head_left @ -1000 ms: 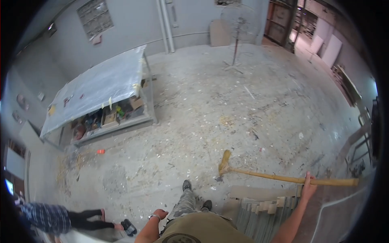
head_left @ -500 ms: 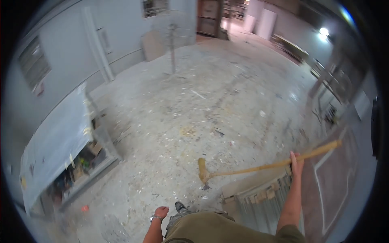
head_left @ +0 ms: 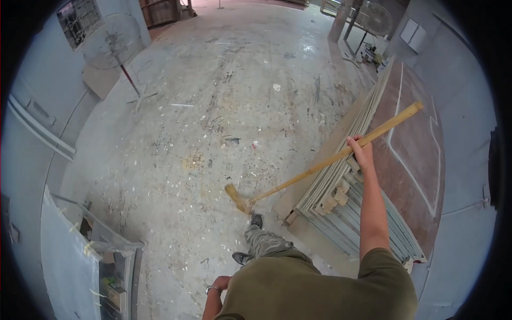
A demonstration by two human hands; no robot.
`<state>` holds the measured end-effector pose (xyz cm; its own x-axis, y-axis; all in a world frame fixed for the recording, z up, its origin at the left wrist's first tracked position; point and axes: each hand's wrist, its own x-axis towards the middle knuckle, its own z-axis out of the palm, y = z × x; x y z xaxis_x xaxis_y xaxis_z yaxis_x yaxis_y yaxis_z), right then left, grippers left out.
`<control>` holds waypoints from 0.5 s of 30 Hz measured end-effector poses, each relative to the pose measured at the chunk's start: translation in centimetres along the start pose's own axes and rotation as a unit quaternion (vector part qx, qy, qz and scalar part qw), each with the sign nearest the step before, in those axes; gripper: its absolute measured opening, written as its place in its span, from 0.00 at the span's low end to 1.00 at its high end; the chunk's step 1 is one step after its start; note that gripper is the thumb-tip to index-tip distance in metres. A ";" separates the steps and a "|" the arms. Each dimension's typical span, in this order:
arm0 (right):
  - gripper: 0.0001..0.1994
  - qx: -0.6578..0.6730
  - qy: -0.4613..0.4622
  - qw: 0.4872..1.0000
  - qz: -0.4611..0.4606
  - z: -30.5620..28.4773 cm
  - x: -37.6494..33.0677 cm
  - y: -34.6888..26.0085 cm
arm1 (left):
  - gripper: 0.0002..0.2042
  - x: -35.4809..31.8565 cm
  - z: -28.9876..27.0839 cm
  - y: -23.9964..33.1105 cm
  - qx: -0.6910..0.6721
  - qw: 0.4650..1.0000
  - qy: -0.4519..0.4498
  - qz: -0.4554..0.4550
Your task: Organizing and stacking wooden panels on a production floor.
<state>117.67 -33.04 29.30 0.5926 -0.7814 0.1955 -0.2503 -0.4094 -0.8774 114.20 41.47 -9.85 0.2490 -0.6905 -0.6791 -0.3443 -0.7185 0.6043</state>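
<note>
My right hand (head_left: pixel 362 153) is wrapped round the upper part of a long yellow broom handle (head_left: pixel 320 165). The broom slants down to the left, and its short-bristled head (head_left: pixel 234 196) rests on the floor just ahead of my feet. My left hand (head_left: pixel 220 282), with a watch on the wrist, hangs low beside my olive shirt. Nothing can be seen in it, and its fingers are mostly hidden against my body.
On the right, a stack of panels (head_left: pixel 341 213) leans against the wall, topped by a brown board (head_left: pixel 413 154). A covered shelf unit (head_left: pixel 69 261) stands at the lower left. Stand fans (head_left: pixel 114 50) are farther off. Paint specks and scraps dot the concrete floor (head_left: pixel 213 122).
My view has turned right and tilted down, bringing more of the panel stack into sight. The broom remains in my right hand, its head now near my foot. My left hand has drawn against my body.
</note>
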 end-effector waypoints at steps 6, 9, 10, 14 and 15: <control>0.14 -0.017 0.000 1.000 0.000 2.2 0.3 -0.1 | 0.24 -0.6 -9.3 -1.5 0.181 0.983 -0.001 -0.041; 0.14 0.028 -0.004 0.999 0.030 2.4 0.3 -1.3 | 0.24 -3.7 -15.4 -0.6 0.139 0.988 0.020 -0.057; 0.14 0.017 0.029 0.999 0.034 0.4 -0.8 -0.9 | 0.25 -1.6 -17.8 0.0 0.136 0.990 0.018 -0.045; 0.13 0.074 0.061 0.989 0.111 0.7 -0.7 -1.5 | 0.25 4.2 -24.7 2.2 0.072 0.989 0.086 -0.095; 0.13 0.071 0.054 0.991 0.099 1.0 -0.4 -1.6 | 0.25 4.9 -25.6 2.4 0.042 0.986 0.107 -0.118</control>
<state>118.59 -31.59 30.17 0.4556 -0.8886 0.0531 -0.2388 -0.1795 -0.9543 137.79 34.19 -1.02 0.5144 -0.5126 -0.6875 -0.3246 -0.8584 0.3972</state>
